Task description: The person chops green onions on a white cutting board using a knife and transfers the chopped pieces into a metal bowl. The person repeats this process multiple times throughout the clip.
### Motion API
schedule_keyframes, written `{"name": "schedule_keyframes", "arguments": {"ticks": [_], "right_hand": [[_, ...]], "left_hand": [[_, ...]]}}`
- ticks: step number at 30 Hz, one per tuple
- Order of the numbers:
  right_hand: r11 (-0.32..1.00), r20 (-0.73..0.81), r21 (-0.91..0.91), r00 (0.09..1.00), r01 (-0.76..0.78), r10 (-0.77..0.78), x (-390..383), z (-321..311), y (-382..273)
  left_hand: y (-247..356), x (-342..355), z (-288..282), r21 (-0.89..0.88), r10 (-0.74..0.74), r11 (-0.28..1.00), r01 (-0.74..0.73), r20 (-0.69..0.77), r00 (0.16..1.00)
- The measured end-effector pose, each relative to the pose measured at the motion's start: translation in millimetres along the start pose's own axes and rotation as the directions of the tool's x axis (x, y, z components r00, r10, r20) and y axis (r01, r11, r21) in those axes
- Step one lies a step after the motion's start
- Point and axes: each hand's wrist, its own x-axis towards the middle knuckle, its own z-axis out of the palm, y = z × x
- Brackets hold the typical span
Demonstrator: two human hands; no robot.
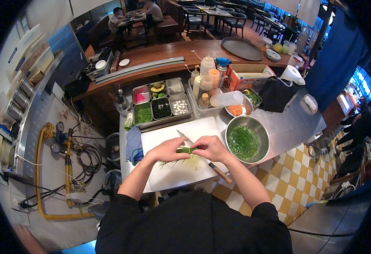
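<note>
On a white cutting board (177, 178) a bundle of thin green stalks (184, 150) lies between my two hands. My left hand (170, 149) is closed on the left part of the bundle, and my right hand (206, 148) pinches its right end. A knife with a wooden handle (219, 171) lies diagonally on the board, partly under my right hand. A few loose stalks lie below my left hand. To the right, a steel bowl (265, 148) holds chopped greens in liquid.
A tray of steel containers (162, 118), squeeze bottles (206, 63), a bowl of orange food (236, 109), a blue cloth (133, 142) and a black bag (274, 95) surround the board. Gas pipes (50, 169) run at left. Seated people (153, 12) are beyond the wooden counter (143, 57).
</note>
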Motion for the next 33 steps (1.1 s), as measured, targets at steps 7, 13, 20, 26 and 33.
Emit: {"name": "schedule_keyframes", "arguments": {"ticks": [7,13,20,26,33], "right_hand": [[0.909,-0.110,0.380,0.968,-0.169,0.226,5,24,15],[0.962,-0.155,0.131,0.954,-0.238,0.257,8,16,0],[0.840,-0.103,0.444,0.914,-0.311,0.393,-4,16,25],[0.835,-0.066,0.440,0.915,-0.330,0.397,-4,9,28],[0.818,-0.030,0.425,0.897,-0.387,0.440,-7,10,32]], "left_hand": [[33,19,30,0.292,0.141,0.955,-0.062,-0.261,0.955],[0,22,51,0.385,0.139,0.923,-0.020,-0.286,0.948],[12,22,47,0.578,0.131,0.816,0.006,-0.196,0.972],[16,16,49,0.594,0.112,0.804,0.033,-0.205,0.972],[12,0,50,0.546,0.044,0.836,0.060,-0.176,0.983]]}}
